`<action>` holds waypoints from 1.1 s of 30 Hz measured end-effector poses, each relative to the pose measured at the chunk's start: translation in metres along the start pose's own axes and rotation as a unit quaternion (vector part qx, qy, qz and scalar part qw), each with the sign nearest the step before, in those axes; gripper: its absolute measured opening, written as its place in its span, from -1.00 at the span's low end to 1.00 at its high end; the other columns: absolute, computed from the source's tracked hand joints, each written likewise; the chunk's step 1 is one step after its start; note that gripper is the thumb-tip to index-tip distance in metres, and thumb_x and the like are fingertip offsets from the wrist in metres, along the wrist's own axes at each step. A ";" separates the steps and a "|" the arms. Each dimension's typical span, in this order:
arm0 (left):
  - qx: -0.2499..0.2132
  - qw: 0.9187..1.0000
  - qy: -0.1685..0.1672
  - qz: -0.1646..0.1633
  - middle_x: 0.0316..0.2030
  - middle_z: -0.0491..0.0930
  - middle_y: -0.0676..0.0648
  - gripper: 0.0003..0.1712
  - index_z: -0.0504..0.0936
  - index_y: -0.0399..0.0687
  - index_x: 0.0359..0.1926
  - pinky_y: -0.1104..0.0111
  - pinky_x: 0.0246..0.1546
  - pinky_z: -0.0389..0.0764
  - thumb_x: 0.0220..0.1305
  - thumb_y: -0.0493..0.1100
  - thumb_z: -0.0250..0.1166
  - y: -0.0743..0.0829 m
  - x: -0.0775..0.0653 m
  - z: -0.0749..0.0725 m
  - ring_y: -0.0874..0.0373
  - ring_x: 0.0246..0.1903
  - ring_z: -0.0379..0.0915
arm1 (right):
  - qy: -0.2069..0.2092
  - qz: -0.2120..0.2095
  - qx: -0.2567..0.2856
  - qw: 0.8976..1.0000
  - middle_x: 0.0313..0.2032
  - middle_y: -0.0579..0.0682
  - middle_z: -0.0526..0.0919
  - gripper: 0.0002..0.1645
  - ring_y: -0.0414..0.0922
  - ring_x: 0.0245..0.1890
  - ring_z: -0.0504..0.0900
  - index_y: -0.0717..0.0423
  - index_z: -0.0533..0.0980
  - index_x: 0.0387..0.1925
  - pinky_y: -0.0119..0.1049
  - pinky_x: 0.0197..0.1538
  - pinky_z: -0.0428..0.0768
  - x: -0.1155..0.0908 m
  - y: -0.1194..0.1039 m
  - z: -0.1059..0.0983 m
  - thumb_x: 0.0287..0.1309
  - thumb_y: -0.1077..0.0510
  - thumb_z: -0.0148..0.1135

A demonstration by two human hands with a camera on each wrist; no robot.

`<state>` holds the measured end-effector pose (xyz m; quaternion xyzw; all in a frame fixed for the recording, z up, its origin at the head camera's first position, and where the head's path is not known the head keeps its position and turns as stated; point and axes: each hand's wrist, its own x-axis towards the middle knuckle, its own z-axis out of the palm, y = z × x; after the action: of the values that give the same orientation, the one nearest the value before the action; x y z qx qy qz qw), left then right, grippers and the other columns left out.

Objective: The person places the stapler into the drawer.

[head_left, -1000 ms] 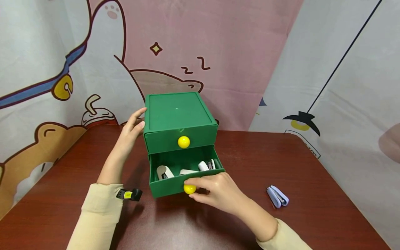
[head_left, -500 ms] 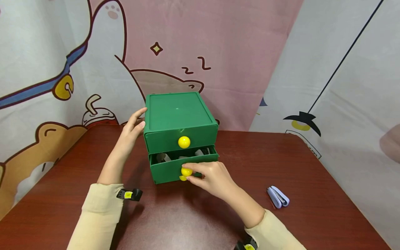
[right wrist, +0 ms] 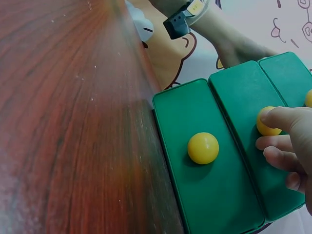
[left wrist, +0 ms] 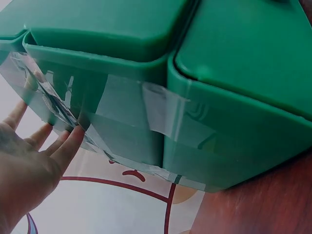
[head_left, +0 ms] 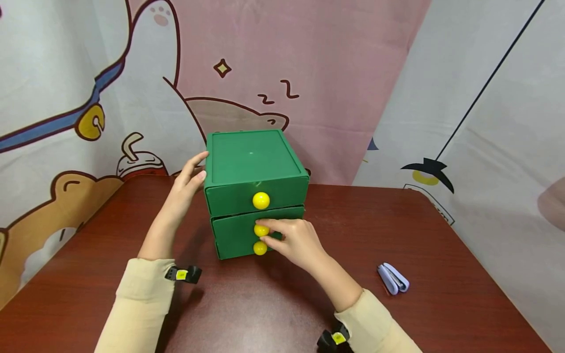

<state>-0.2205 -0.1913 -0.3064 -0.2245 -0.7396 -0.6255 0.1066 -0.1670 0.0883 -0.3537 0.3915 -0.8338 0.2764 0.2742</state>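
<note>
A green drawer cabinet [head_left: 251, 159] with round yellow knobs stands on the table. My right hand [head_left: 296, 241] has thumb and fingers at the middle drawer's yellow knob [head_left: 261, 230], pinching it. That middle drawer [right wrist: 243, 95] is pushed almost fully in, with only a thin gap along its top, so its contents are hidden. Below it the bottom drawer [right wrist: 187, 102] is closed, its own knob [right wrist: 203, 148] untouched. On the cabinet's left side, my left hand [left wrist: 36, 161] rests its extended fingertips against the wall, where clear tape [left wrist: 163, 109] runs across.
A light blue stapler [head_left: 393, 278] lies on the brown table [head_left: 441, 235], right of the cabinet. Behind the table hangs a cartoon-printed cloth [head_left: 326, 88]. Each wrist carries a small black strapped device [head_left: 189, 274].
My right hand has pushed the middle drawer from well out to nearly flush, moving away from me. The white objects inside have gone out of sight. The left hand has stayed put.
</note>
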 end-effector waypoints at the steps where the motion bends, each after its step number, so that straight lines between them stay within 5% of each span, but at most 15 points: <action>1: 0.000 1.000 -0.001 0.000 0.34 0.16 -0.15 -0.40 0.12 0.06 0.47 -0.06 0.19 0.15 0.46 -0.05 -0.06 0.000 0.000 0.000 -0.02 0.33 0.04 | 0.001 0.003 -0.001 1.000 -0.36 -0.21 0.71 -0.68 -0.40 -0.62 0.48 -0.09 0.69 -0.12 -0.52 -0.56 0.33 0.000 0.001 0.001 0.01 0.17 0.45; 13: 0.001 1.000 -0.001 -0.002 0.33 0.17 -0.14 -0.40 0.13 0.07 0.47 -0.03 0.18 0.17 0.46 -0.05 -0.06 0.001 0.000 0.000 0.01 0.32 0.06 | 0.000 0.023 0.003 1.000 -0.35 -0.19 0.72 -0.65 -0.39 -0.58 0.53 -0.10 0.68 -0.10 -0.50 -0.56 0.33 0.001 0.002 0.004 0.01 0.13 0.46; 21: 0.000 1.000 0.000 0.000 0.30 0.20 -0.16 -0.41 0.13 0.06 0.47 0.03 0.16 0.21 0.47 -0.06 -0.06 0.000 0.000 0.000 0.01 0.31 0.09 | 0.025 0.033 0.026 0.999 -0.47 -0.14 0.71 -0.71 -0.35 -0.67 0.46 0.02 0.54 -0.31 -0.47 -0.55 0.39 -0.008 0.001 0.003 -0.06 0.19 0.50; 27: 0.000 1.000 0.002 0.000 0.29 0.22 -0.17 -0.40 0.13 0.06 0.47 0.05 0.15 0.22 0.46 -0.05 -0.06 0.001 0.000 0.000 0.02 0.30 0.10 | -0.026 0.057 0.047 0.997 -0.53 -0.17 0.68 -0.81 -0.44 -0.70 0.47 -0.02 0.58 -0.37 -0.49 -0.55 0.39 -0.015 0.004 0.007 -0.03 0.15 0.47; 33: -0.001 1.000 0.002 -0.001 0.30 0.21 -0.18 -0.40 0.13 0.06 0.47 0.01 0.16 0.20 0.46 -0.04 -0.06 0.000 0.000 0.000 0.00 0.31 0.09 | -0.088 0.109 0.104 0.985 -0.49 -0.15 0.69 -0.82 -0.49 -0.82 0.38 0.02 0.66 -0.28 -0.48 -0.61 0.44 -0.017 0.005 0.011 0.04 0.12 0.44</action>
<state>-0.2206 -0.1912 -0.3066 -0.2224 -0.7394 -0.6265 0.1068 -0.1645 0.0925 -0.3742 0.3472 -0.8590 0.3544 0.1260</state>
